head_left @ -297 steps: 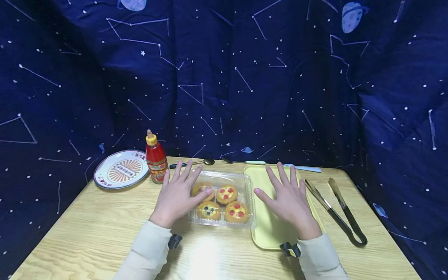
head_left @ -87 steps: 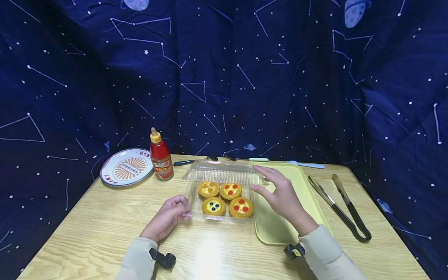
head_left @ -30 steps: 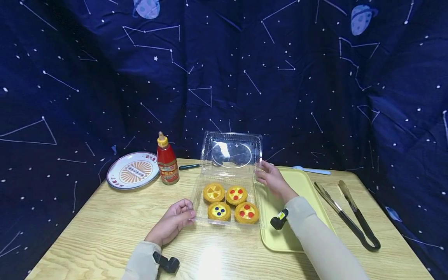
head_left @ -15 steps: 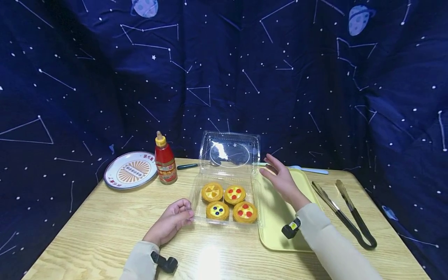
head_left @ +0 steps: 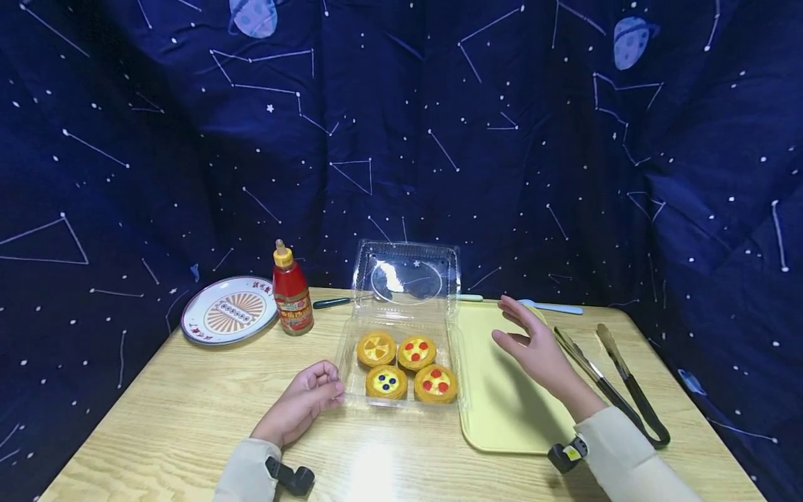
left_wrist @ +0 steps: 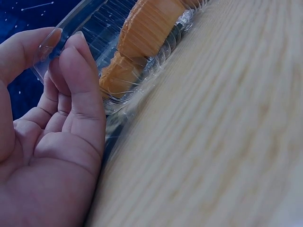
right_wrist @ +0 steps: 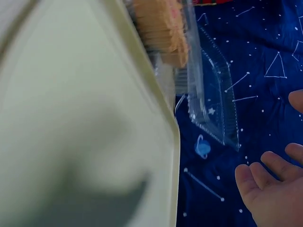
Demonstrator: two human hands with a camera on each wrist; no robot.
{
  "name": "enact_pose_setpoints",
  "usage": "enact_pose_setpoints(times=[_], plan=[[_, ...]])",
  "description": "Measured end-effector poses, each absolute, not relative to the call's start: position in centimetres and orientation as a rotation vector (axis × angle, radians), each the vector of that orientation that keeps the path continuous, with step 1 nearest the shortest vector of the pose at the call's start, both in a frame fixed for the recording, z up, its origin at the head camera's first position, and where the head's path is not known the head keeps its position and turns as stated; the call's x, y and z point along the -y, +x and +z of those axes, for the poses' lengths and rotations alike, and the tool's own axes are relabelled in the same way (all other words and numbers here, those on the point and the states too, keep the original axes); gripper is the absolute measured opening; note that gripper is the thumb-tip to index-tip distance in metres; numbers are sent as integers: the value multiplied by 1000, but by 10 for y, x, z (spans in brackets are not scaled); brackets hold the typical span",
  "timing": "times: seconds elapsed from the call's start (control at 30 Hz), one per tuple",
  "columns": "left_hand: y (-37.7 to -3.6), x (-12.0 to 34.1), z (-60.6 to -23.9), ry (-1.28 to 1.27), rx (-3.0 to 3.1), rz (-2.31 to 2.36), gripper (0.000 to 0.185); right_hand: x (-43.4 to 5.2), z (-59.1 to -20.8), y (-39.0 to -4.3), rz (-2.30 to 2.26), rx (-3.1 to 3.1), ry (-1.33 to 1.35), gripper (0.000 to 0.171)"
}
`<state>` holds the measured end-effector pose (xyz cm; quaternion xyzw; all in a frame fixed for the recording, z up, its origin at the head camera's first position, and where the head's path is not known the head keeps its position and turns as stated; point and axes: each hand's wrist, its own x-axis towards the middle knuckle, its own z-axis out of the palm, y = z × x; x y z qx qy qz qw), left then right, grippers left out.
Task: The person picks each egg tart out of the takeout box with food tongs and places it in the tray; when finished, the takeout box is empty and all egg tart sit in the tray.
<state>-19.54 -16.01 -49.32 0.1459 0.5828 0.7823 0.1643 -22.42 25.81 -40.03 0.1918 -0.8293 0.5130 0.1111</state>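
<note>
In the head view, your left hand pinched the near-left corner of the clear clamshell box with curled fingers, steadying it on the wooden table. The box's lid stood upright at the far edge, already swung fully open, and four tarts sat untouched in the base. Your right hand hovered just right of the box, above the yellow tray, fingers straight and relaxed, holding nothing. Right of the box, past the tray, lay the black tongs, not yet picked up; left of the box stood the ketchup bottle and, farther left, the patterned plate. In the left wrist view, your thumb and fingers gripped the box's rim, with a tart visible through the ribbed wall. In the right wrist view, your open palm was apart from the upright lid, and the tray beside the box carried no tart. Judged from this, opening was complete; nothing had yet been moved out of the box.
</note>
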Motion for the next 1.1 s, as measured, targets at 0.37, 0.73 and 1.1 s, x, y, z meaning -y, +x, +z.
enact_pose_setpoints(times=[0.37, 0.73, 1.1], plan=[[-195, 159, -495, 408, -1676, 2231, 10, -308, -405, -187, 979, 2582, 470, 63], [-194, 160, -494, 397, -1676, 2229, 11, -363, -413, -177, 855, 2661, 326, 66], [-196, 159, -496, 417, -1683, 2235, 10, -402, -435, -185, 733, 2675, 234, 75]])
